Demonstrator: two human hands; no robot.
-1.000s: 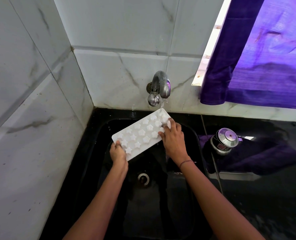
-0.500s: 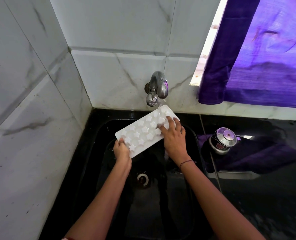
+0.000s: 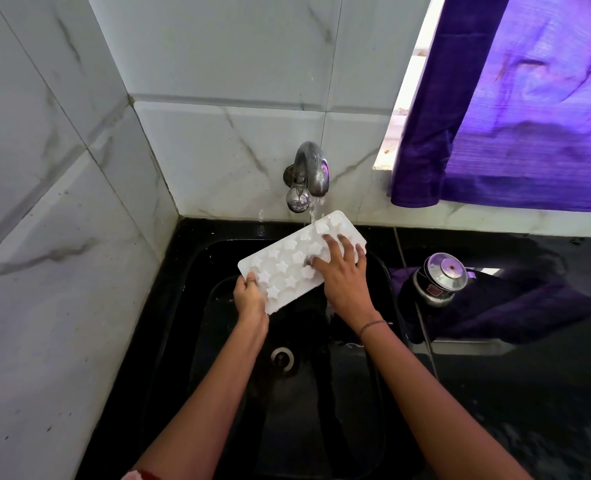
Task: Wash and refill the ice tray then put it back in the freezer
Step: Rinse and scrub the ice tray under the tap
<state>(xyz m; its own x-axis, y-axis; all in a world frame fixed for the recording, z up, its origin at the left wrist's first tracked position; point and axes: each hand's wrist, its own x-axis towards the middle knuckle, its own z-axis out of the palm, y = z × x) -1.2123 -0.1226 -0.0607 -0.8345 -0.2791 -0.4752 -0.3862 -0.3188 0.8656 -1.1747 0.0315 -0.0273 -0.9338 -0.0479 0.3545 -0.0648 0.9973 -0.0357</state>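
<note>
Ice tray (image 3: 287, 268): tilted under tap (image 3: 307, 174), for rinsing.
Left hand (image 3: 250, 299): grip held on 7 o'clock corner.
Right hand (image 3: 346, 275): grip wide, cavities rubbed.

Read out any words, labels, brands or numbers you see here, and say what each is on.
No text here is readable.
Red label on the steel container beside the sink: too small and blurred to read.
Ice tray, tap, tiles, curtain: no markings visible.
</note>
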